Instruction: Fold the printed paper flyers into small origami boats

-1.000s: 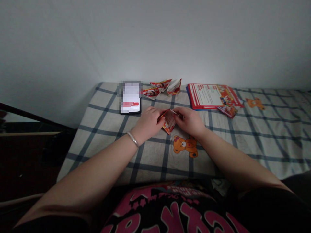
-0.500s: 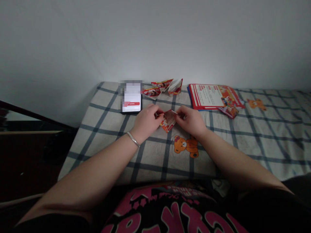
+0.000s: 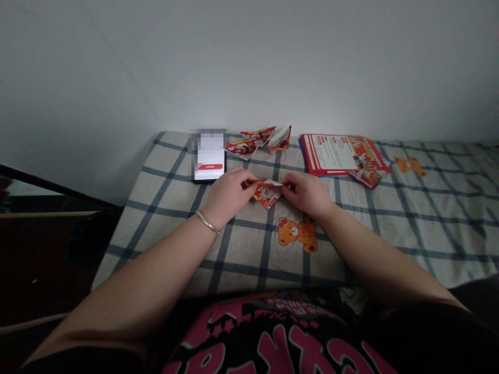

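A small red, printed paper piece [image 3: 268, 196] is stretched between my hands above the checked cloth. My left hand [image 3: 233, 193], with a silver bangle at the wrist, pinches its left corner. At the opposite corner, my right hand [image 3: 307, 195] grips it between thumb and fingers. The paper shows a crease, with its lower part hanging to a point. Behind it stand several folded red-and-white paper pieces [image 3: 244, 149]. A phone [image 3: 210, 156] with a lit screen lies left of them, just beyond my left hand.
Right of the folded pieces lies a stack of red-bordered printed sheets [image 3: 331, 153], with a small printed packet [image 3: 365, 178] at its lower corner. The checked cloth [image 3: 171, 208] carries printed bears [image 3: 298, 234] and runs back to a pale wall [image 3: 249, 62].
My left hand has shifted slightly left, and the paper now spans wider between my hands, its upper edge pulled flatter. The surrounding things keep their places.
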`<state>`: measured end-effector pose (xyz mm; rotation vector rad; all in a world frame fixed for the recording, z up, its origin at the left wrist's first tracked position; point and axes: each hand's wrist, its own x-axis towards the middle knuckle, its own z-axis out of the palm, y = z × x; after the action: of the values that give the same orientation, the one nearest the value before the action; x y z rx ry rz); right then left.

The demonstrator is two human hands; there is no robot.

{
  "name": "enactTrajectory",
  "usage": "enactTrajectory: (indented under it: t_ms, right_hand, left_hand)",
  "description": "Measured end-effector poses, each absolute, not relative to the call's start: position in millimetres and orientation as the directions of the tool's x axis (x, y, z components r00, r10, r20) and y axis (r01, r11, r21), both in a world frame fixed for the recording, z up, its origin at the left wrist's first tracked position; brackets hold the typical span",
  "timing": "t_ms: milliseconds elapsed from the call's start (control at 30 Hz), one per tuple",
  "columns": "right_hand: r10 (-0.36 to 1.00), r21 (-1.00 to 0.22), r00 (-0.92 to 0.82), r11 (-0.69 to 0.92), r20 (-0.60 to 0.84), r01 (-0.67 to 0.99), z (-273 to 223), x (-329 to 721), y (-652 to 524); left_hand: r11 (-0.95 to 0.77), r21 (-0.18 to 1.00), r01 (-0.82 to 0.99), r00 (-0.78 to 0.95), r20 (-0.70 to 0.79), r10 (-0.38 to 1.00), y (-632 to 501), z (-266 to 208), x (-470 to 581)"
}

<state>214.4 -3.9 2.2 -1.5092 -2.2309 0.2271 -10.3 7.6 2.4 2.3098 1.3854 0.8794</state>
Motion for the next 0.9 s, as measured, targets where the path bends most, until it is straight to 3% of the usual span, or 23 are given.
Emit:
enactTrajectory:
  t_ms: [133, 300, 533, 767, 900]
  right_hand:
    - [0.882, -0.372, -0.311, 0.438, 0.354, 0.819, -2, 219, -2]
    - [0.791, -0.334, -0.464, 0.596, 0.398, 0.73, -4, 225, 1]
    - [0.601, -0.303, -0.609, 0.794, 0.518, 0.526, -4, 225, 4]
    - [0.497, -0.168, -0.708, 0.859, 0.501, 0.484, -2, 226, 1]
    - [0.5, -0.162, -0.744, 0.861, 0.444, 0.482, -1, 227, 2]
  left_hand:
    - [-0.567, 0.464, 0.681, 0.405, 0.406, 0.819, 9, 0, -16]
    - [-0.677, 0.34, 0.653, 0.524, 0.442, 0.728, 10, -4, -21]
    - [-0.752, 0.29, 0.592, 0.623, 0.427, 0.656, 11, -7, -18]
    - [-0.756, 0.208, 0.62, 0.668, 0.365, 0.648, 9, -4, -17]
    - [-0.748, 0.182, 0.638, 0.684, 0.31, 0.66, 8, -2, -17]
